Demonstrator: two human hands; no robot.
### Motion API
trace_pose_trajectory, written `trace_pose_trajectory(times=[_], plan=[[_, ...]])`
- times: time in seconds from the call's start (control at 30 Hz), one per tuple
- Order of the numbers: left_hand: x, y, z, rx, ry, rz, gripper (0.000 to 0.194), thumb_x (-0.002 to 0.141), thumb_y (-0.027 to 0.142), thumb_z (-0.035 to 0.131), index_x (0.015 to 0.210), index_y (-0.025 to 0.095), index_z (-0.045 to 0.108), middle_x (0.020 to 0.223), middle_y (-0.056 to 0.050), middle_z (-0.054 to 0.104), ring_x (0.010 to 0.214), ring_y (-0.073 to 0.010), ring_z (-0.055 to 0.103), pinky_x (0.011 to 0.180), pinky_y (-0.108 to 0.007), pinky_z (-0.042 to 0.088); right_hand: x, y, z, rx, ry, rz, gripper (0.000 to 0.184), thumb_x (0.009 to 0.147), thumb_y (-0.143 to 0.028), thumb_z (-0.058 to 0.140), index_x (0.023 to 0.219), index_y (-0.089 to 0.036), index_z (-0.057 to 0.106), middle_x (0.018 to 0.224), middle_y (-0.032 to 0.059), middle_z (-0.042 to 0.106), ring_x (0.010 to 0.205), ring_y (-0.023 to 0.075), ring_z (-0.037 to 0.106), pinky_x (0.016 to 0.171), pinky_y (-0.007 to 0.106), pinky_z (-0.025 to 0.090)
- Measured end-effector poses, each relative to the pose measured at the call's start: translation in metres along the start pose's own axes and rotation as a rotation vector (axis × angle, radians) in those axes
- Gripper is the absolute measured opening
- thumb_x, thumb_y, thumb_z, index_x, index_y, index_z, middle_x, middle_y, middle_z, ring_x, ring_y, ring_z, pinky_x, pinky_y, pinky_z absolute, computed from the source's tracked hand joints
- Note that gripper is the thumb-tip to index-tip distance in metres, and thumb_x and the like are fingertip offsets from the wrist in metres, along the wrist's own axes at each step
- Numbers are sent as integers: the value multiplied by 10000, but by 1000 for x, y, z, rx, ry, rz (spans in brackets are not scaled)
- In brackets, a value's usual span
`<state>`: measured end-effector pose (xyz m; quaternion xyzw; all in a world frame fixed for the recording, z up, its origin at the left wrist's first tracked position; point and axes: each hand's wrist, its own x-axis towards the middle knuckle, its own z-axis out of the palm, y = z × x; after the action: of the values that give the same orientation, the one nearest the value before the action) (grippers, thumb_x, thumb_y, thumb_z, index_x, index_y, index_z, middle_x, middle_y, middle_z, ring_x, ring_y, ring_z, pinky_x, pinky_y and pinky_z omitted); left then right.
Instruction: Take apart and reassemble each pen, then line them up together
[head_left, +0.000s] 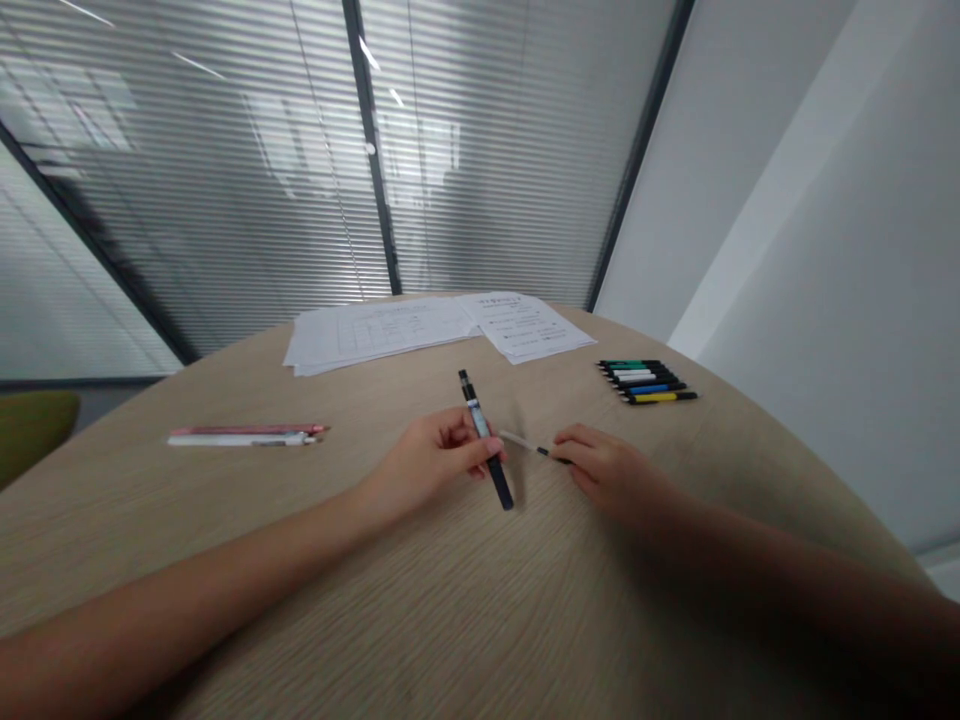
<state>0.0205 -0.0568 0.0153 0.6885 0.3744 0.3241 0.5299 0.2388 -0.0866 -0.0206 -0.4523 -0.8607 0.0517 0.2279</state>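
Centrally, a dark pen (480,422), slanting down rightward, is gripped by the left hand (431,458), while a thin stick (529,445), pale end near the pen, is pinched by the right hand (611,472).

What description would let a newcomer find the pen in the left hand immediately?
Over the pale wooden table, find the left hand. It holds a mostly black cylindrical pen with a pale section, much thicker than the slim white-and-black rod in the right hand.
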Motion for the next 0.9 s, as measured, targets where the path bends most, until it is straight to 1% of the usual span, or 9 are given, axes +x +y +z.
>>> trace_pose_trajectory(times=[0.07,0.17,0.23,0.3,0.4,0.5,0.6,0.7,0.9], plan=[[2,-1,-1,-139,38,-82,96,687,208,607,666,134,550,636,12,637,543,-71,574,546,-170,474,1,1,-2,-12,-17,43,307,675,-8,385,855,-136,597,831,102,570,800,192,517,739,345,411],[4,0,-2,-352,77,-214,97,738,174,577,657,123,563,644,-7,653,557,-63,600,509,-117,477,1,1,-5,-22,-22,77,324,640,-7,396,856,-152,589,802,81,572,773,185,521,711,328,413],[6,0,-3,-465,140,-282,138,781,152,529,651,121,563,622,-9,653,520,-50,597,477,-91,477,1,-1,-8,-32,26,83,317,618,-6,401,827,-165,578,783,66,569,752,175,521,695,310,415],[8,0,-6,-558,212,-316,182,810,147,493,642,121,558,584,-7,647,481,-39,586,465,-71,479,1,-6,-13,-53,123,66,296,597,-3,401,789,-169,555,760,60,560,742,172,517,684,300,417],[13,-4,-12,-661,271,-333,210,819,177,490,632,113,560,559,-15,644,454,-31,576,472,-53,486,0,-17,-21,-63,271,15,269,580,-4,400,755,-179,506,724,52,537,720,166,509,644,281,423],[18,-10,-19,-720,322,-342,261,829,187,471,604,94,566,546,-34,641,423,-28,563,452,-46,483,-3,-28,-26,-24,336,-51,252,599,-4,387,739,-196,473,699,32,523,680,145,506,604,258,426],[20,-14,-23,-757,342,-317,294,836,168,450,585,76,573,535,-50,639,397,-32,553,431,-51,481,-4,-35,-27,-22,363,-122,248,623,6,378,742,-191,470,705,31,531,693,141,510,620,260,433],[20,-15,-21,-777,332,-307,290,834,154,448,592,66,582,538,-63,642,403,-44,563,429,-64,486,-3,-35,-26,-34,370,-162,244,636,10,381,749,-186,471,699,30,536,685,137,512,615,254,438],[18,-14,-19,-761,328,-306,239,828,152,461,636,70,577,551,-65,647,409,-53,571,424,-76,487,-3,-31,-23,-53,335,-166,244,642,13,386,751,-179,491,707,41,550,697,142,515,627,258,446]])
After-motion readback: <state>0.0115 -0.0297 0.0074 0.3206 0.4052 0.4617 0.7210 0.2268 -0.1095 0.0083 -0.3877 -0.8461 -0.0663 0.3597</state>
